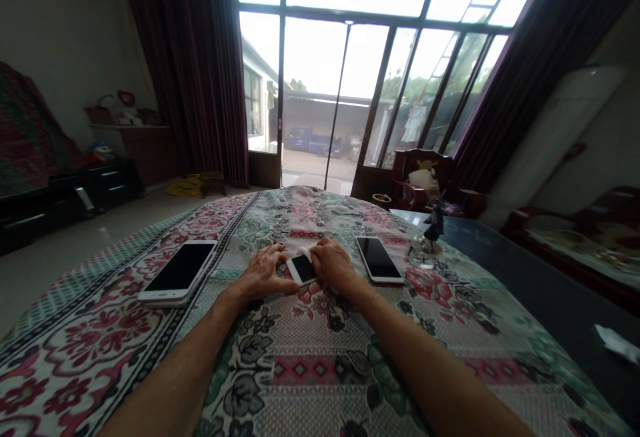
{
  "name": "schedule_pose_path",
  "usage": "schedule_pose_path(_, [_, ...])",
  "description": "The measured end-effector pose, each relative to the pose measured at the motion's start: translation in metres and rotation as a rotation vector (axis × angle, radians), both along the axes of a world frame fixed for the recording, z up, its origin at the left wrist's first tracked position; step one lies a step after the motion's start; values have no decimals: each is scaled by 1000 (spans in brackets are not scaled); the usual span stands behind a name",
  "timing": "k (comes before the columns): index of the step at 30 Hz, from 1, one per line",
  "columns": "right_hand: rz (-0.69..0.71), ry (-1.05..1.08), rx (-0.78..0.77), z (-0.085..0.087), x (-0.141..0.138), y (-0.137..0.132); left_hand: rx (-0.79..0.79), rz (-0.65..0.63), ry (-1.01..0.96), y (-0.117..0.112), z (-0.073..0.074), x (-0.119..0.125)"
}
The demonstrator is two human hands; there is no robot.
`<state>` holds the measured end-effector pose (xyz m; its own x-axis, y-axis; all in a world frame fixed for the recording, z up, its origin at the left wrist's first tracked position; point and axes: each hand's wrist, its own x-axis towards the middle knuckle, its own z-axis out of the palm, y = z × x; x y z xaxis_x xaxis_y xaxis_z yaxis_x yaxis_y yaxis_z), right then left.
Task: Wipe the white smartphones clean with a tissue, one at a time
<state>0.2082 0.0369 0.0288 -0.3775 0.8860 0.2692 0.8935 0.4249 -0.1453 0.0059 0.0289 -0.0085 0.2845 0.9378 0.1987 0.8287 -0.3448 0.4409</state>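
A small white phone with a dark screen lies face up on the floral cloth in the middle of the table. My left hand grips its left edge, thumb along the near side. My right hand holds its right edge, and a small white piece shows above its fingers at the phone's far corner. A larger white phone lies to the left of my hands. Another white phone lies just right of my right hand.
A small dark figurine on a clear base stands at the cloth's right edge, next to a dark glass tabletop. Red wooden chairs sit beyond. A large window with dark curtains fills the back wall. A dark cabinet stands left.
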Motion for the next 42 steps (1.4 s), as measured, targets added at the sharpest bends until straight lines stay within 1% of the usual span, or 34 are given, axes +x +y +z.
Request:
schedule_pose_path(3, [-178,-10,10,0,13,10,-4,4,-3,2,-1,0])
schedule_pose_path(5, [-217,-15,13,-1,14,10,-9,8,3,2,-1,0])
schedule_pose_path(6, [-201,-17,17,-2,12,8,-10,5,8,2,-1,0])
schedule_pose_path(8, [-122,-19,21,-3,3,1,-14,-3,19,2,-1,0])
schedule_pose_path(13, [163,-9,-16,-4,-27,-22,-1,-11,49,0,1,0])
schedule_pose_path(15, [206,7,-38,-3,-30,-25,-1,-18,60,-1,2,-1])
schedule_pose_path(16, [197,13,-48,-2,-29,-24,-4,-20,62,-1,2,-1])
schedule_pose_path(17, [172,16,-53,-1,-26,-21,-9,-20,61,-1,2,-1])
schedule_pose_path(19, [79,4,-52,1,-14,-12,-19,-16,52,-1,3,0])
schedule_pose_path(23, [-176,-32,-43,5,14,8,-33,-2,38,-1,5,1])
schedule_pose_path(25, [-238,-46,-52,6,20,11,-39,1,35,-1,5,1])
schedule_pose_path(26, [-248,-54,-53,7,20,10,-41,2,35,-1,5,1])
schedule_pose_path(29, [-186,-77,-43,7,8,-2,-35,-5,32,0,4,0])
schedule_pose_path(31, [-71,-70,-43,6,-5,-14,-21,-15,35,1,2,-1])
schedule_pose_path(34, [136,-40,-84,4,-22,-28,-1,-30,46,2,0,-2])
schedule_pose_path(36, [230,-21,-97,4,-26,-31,7,-32,48,3,-2,-3])
schedule_pose_path(37, [251,-6,-102,4,-25,-30,7,-29,46,3,-2,-3])
schedule_pose_path(39, [230,23,-125,7,-19,-24,1,-21,42,2,-1,-2])
schedule_pose_path(40, [191,31,-140,9,-13,-20,-5,-19,41,2,-1,-2])
schedule_pose_path(42, [67,9,-164,14,1,-10,-14,-21,40,1,1,-2])
